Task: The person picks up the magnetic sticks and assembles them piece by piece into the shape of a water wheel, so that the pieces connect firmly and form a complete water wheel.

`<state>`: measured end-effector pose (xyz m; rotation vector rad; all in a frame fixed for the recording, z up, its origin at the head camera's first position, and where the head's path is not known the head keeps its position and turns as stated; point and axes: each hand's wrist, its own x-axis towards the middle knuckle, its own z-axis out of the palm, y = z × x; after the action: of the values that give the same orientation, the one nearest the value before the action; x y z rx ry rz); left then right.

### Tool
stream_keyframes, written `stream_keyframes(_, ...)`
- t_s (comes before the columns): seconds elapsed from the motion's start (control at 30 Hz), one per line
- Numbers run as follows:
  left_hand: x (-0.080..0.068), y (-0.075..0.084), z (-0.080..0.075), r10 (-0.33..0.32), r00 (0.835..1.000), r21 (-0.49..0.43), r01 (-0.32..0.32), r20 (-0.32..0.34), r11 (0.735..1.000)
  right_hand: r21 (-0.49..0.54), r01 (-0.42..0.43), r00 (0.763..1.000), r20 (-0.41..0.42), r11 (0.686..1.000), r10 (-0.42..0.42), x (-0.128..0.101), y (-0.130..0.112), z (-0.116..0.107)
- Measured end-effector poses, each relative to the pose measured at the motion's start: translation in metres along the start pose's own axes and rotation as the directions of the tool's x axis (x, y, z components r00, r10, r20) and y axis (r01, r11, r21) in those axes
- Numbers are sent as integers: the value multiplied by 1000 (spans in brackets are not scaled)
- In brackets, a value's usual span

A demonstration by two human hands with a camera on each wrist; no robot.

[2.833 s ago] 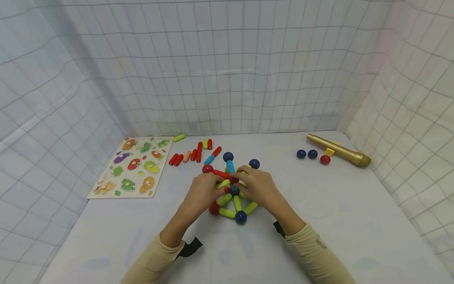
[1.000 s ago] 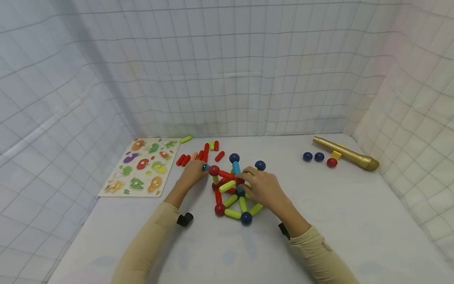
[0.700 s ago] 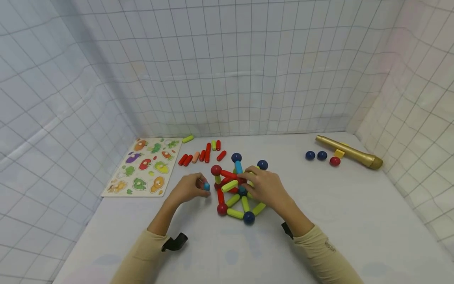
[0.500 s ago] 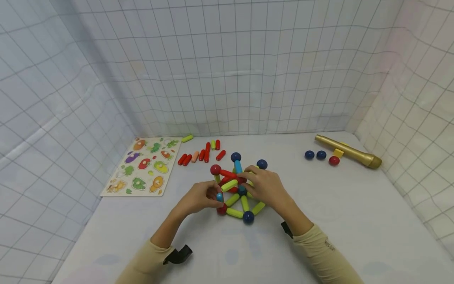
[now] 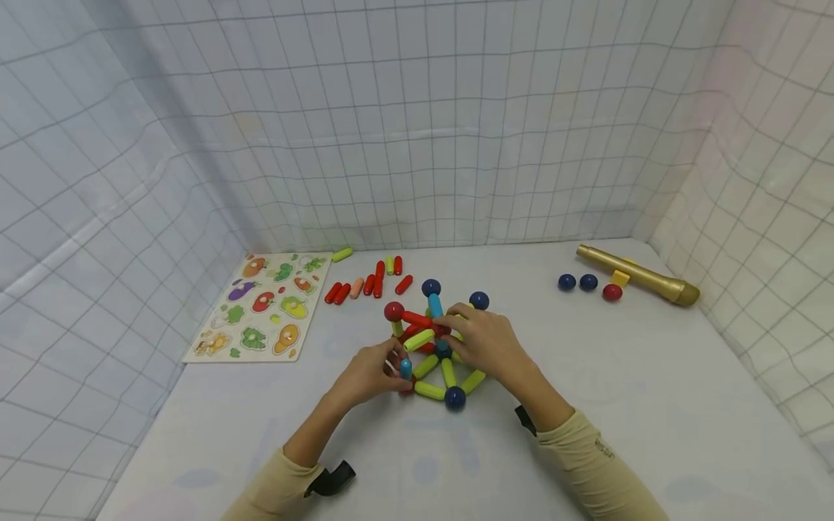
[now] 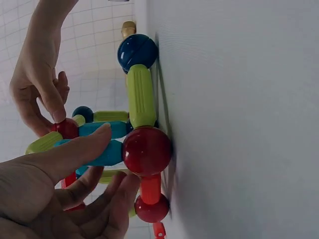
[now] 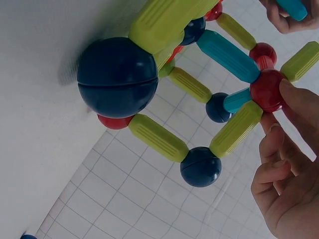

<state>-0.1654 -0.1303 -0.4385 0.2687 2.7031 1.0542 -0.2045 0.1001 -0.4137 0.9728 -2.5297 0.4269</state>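
Both pinching | left grip (image 5: 371, 370): upright blue rod (image 5: 407, 369) | right grip (image 5: 490, 343): red ball (image 7: 266, 90)

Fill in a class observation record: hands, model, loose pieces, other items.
Left hand: pinches an upright light-blue rod, its end against a red corner ball
Right hand: holds a red ball high on the model
Model: red and navy balls joined by green, red and light-blue rods
Loose rods: red, green and pink, toward the back left
Loose balls: two navy, one red, right side
Other items: vegetable puzzle board, far left; gold stick and yellow block, far right
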Motion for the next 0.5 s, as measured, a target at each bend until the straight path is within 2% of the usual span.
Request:
stream_keyframes(0.1, 3, -2, 5, -41, 999, 73, 39, 19, 997, -5, -2, 1000, 4, 1000, 2, 0, 0, -1)
stream_keyframes(0.23, 8, -6, 7, -37, 999, 112, 33, 39, 993, -7, 2, 1000, 4, 1000, -1, 0, 1, -1)
stream_keyframes(0.4, 20, -17, -1, -8, 1000, 95, 8, 4, 995, -35, -2, 1000, -15, 999, 1, 0, 2, -1)
stream_keyframes(0.5, 28, -26, -6, 5, 1000, 34, -4, -21, 999, -53, -6, 1000, -7, 999, 6, 1, 1, 0)
